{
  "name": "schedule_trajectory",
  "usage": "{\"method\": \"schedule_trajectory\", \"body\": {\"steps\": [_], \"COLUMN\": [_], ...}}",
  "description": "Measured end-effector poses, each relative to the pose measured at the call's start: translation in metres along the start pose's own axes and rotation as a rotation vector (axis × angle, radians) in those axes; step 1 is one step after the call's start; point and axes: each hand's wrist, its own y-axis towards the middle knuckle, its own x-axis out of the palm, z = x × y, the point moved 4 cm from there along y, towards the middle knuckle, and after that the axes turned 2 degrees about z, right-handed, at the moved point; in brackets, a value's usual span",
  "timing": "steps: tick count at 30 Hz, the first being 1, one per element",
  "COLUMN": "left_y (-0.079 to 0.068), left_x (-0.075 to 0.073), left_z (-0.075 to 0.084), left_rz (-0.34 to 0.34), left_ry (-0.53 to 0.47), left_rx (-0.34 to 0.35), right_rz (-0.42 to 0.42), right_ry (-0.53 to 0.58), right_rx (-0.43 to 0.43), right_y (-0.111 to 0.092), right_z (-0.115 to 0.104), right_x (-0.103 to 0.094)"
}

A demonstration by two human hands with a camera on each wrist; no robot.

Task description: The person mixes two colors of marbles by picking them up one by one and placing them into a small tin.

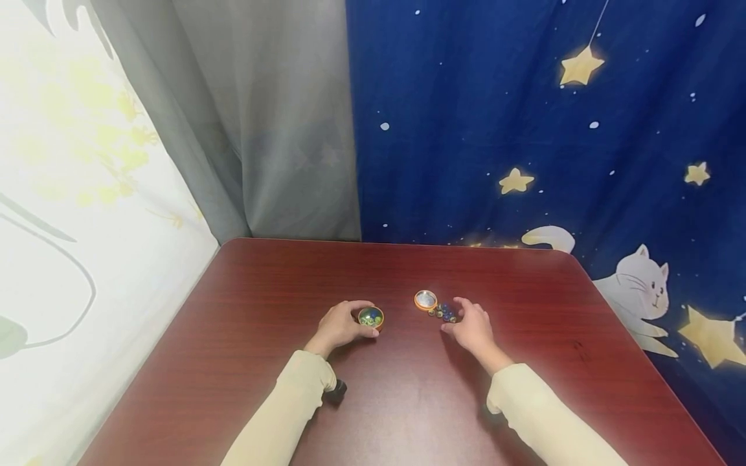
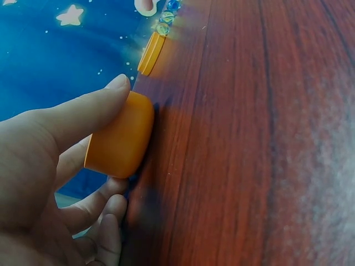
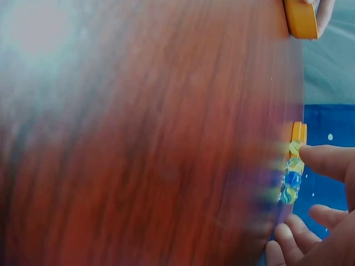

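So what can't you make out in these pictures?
Left wrist: the contents of the cup, hidden by its own wall.
Head: the exact count of marbles inside it, too small and crowded.
Head: the exact count of loose marbles, too small and bunched.
Right wrist: the inside of the lid, seen edge-on; most of the left hand, cut off by the picture's edge; the table's grain, smeared by blur.

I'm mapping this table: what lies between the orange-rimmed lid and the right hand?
A small cluster of marbles lies between the lid and the right hand, as the head view shows.
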Motion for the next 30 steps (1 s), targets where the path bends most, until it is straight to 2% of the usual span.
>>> {"method": "schedule_trajectory", "body": {"steps": [7,13,30], "left_y": [0.0015,0.0025,0.0018], "left_x": [-0.0002,-0.0009,-0.0005], "left_z": [-0.0024,-0.0030,-0.0023], "left_rz": [-0.002,-0.003,-0.004], "left_ry": [-0.006,-0.010,0.002], "left_rx": [0.009,0.014,0.010], "right_rz": [-0.048,-0.050,-0.005], "right_ry": [0.047,0.061,0.048], "right_rx": [0.026,0.070,0.041], "right_y": [0.0020,0.0023,0.0022], "right_z": [0.0070,0.0090,0.0107], "right_x": [-0.0011,-0.0041,-0.0021]}}
